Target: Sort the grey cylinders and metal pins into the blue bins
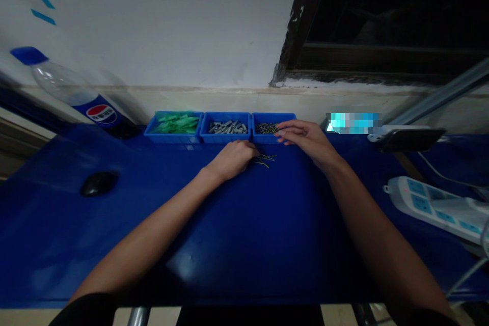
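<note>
My left hand (234, 159) rests low over the blue tabletop, its fingers curled closed. Thin brass-coloured screws (266, 159) fan out to the right from beside its fingertips; their inner ends are hidden by the hand. At the front right of the right-hand blue bin (264, 138), my right hand (305, 137) has thumb and fingers drawn together in a pinch; anything between them is too small to make out. Similar dark, thin screws (263, 128) lie in that bin, partly behind the fingers. Grey wall plugs (229, 127) fill the middle bin (225, 138).
A left bin (171, 138) holds green plastic pieces (178, 123). Farther left are a Pepsi bottle (100, 112) and a black mouse (98, 184). On the right are a power strip (431, 204), a phone-like device (412, 139) and a lit, blurred screen (353, 123). A wall stands behind.
</note>
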Action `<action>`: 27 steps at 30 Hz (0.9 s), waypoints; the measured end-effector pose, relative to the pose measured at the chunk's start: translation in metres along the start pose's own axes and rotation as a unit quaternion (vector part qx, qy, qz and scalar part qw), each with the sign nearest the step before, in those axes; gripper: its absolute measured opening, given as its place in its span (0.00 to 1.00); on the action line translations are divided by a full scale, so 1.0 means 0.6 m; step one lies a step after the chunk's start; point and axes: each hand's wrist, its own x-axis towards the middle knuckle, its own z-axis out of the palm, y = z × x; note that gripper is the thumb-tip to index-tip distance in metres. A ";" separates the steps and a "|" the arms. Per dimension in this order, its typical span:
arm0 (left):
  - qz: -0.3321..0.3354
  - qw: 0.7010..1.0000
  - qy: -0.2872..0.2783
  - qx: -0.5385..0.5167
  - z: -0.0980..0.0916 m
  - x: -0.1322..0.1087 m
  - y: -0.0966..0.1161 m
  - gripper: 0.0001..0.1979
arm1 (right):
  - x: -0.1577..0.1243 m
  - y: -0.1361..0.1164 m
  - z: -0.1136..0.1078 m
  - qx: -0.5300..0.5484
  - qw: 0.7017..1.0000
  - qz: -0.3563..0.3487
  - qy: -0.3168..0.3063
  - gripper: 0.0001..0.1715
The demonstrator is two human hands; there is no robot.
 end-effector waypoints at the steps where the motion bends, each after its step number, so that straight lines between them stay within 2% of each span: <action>1: -0.005 1.000 0.003 0.002 -0.001 -0.001 -0.003 0.16 | 0.000 -0.001 0.001 -0.002 1.000 0.003 -0.004 0.16; 4: 0.001 0.999 0.027 -0.024 0.001 -0.003 -0.013 0.16 | -0.001 -0.002 0.001 -0.007 1.000 0.010 -0.011 0.16; 7: 0.009 0.993 0.084 -0.077 0.002 -0.002 -0.018 0.17 | 0.001 0.002 -0.001 -0.009 1.000 0.014 -0.020 0.16; 10: -0.014 0.982 0.147 -0.122 -0.004 -0.001 -0.016 0.19 | 0.002 0.008 -0.003 -0.021 0.998 0.022 -0.051 0.15; 13: -0.026 0.972 0.179 -0.149 -0.013 -0.002 -0.011 0.20 | 0.001 0.013 0.001 -0.018 0.995 0.034 -0.091 0.16; 16: -0.022 0.971 0.182 -0.155 -0.018 -0.003 -0.008 0.18 | -0.004 0.013 0.011 0.003 0.991 0.046 -0.123 0.17; 19: -0.016 0.970 0.182 -0.161 -0.019 -0.004 -0.005 0.16 | -0.007 0.011 0.024 0.021 0.989 0.053 -0.135 0.13; 24: -0.016 0.969 0.191 -0.157 -0.019 -0.002 -0.004 0.10 | -0.006 0.012 0.028 0.025 0.992 0.053 -0.111 0.10; 27: -0.037 0.977 0.174 -0.119 -0.022 -0.002 -0.007 0.09 | -0.004 0.011 0.019 0.024 0.996 0.037 -0.073 0.11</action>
